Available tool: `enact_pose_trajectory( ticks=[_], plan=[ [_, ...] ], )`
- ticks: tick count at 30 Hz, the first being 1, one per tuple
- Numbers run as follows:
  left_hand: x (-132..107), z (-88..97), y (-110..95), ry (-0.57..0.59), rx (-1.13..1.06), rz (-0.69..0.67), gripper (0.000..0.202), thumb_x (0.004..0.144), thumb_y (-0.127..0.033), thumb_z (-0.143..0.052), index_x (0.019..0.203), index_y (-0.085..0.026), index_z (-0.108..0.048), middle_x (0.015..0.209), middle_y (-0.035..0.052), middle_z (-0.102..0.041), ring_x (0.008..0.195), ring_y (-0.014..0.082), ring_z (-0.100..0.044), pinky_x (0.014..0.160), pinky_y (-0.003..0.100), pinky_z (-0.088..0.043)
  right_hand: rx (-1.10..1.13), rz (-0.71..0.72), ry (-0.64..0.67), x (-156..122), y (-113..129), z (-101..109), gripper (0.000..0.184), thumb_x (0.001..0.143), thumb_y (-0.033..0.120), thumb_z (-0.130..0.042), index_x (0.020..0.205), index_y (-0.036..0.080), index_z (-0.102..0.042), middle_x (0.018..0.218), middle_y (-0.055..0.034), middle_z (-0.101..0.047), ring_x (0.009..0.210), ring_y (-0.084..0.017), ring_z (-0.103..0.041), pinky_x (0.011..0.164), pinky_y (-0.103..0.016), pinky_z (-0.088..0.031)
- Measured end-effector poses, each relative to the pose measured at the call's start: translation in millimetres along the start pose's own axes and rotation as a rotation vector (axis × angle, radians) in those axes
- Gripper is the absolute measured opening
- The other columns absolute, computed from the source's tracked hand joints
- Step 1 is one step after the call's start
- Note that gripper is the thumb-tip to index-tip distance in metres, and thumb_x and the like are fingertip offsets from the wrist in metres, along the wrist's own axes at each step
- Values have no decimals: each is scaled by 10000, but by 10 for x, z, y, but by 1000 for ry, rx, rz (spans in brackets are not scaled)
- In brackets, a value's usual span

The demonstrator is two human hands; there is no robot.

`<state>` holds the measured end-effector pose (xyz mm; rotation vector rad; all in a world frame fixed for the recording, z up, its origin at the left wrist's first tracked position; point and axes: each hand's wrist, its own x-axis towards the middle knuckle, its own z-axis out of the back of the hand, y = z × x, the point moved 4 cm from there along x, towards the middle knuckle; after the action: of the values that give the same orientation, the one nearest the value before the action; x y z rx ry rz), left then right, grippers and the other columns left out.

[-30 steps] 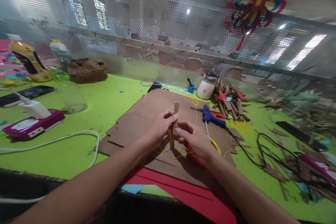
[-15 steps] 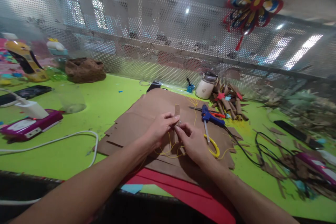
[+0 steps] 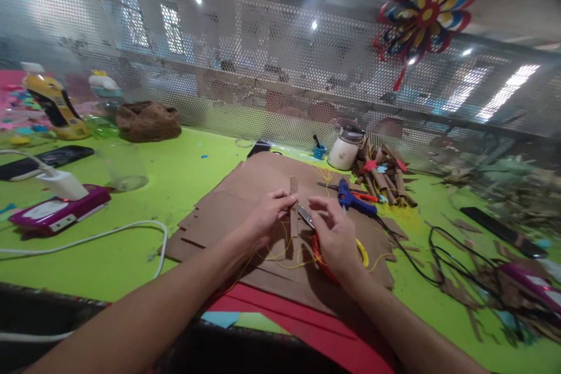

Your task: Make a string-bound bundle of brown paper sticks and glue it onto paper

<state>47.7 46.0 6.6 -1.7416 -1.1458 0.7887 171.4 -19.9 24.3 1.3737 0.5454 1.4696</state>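
Left hand (image 3: 272,214): fingertips closed in a pinch on the middle of a cardboard strip (image 3: 294,226), taken from its left side. The strip is just above the brown card (image 3: 239,201) at the centre, its long axis running near to far, with a short end showing beyond the fingers and a longer one on the near side. Right hand (image 3: 338,241): half-curled around the scissors (image 3: 305,217), finger and thumb slightly parted; the exact grip on the loops is hidden. Key relation: the strip lies to the left of the right hand, and the blades slant far-left towards its right edge, across its long axis. The left hand is the nearer, being on the strip; whether the blade tip touches it, cannot tell. Yellow thread (image 3: 297,267) loops over the card below both hands. Farther right, a blue glue gun (image 3: 357,203) lies on the card, its black cord trailing right. Beyond it, cardboard rolls (image 3: 386,180) are heaped beside a white jar (image 3: 344,153). Red paper (image 3: 322,330) shows at the near edge.
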Motion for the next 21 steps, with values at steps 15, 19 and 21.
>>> enact_pose_trajectory(
  ticks=[15,19,21],
  plan=[
    [-25,-12,6,81,-11,94,169,658,-206,-691,617,-125,-550,606,-26,-521,532,51,-461,519,175,-322,-389,538,186,-110,266,-14,458,789,31,-452,1222,162,-528,986,-92,-638,970,-238,-490,842,-418,-436],
    [-32,-7,-20,106,-14,118,167,644,-203,-706,632,-128,-557,615,-27,-521,530,52,-462,510,172,-327,-275,514,90,-89,290,61,394,808,38,-454,1147,199,-575,996,-77,-624,958,-221,-514,829,-396,-456],
    [-44,-16,-43,130,-18,143,155,657,-215,-705,663,-128,-577,634,-21,-534,546,57,-475,528,174,-350,-230,508,8,-78,307,122,368,805,37,-471,1110,203,-593,998,-75,-621,951,-215,-523,834,-392,-459]
  ],
)
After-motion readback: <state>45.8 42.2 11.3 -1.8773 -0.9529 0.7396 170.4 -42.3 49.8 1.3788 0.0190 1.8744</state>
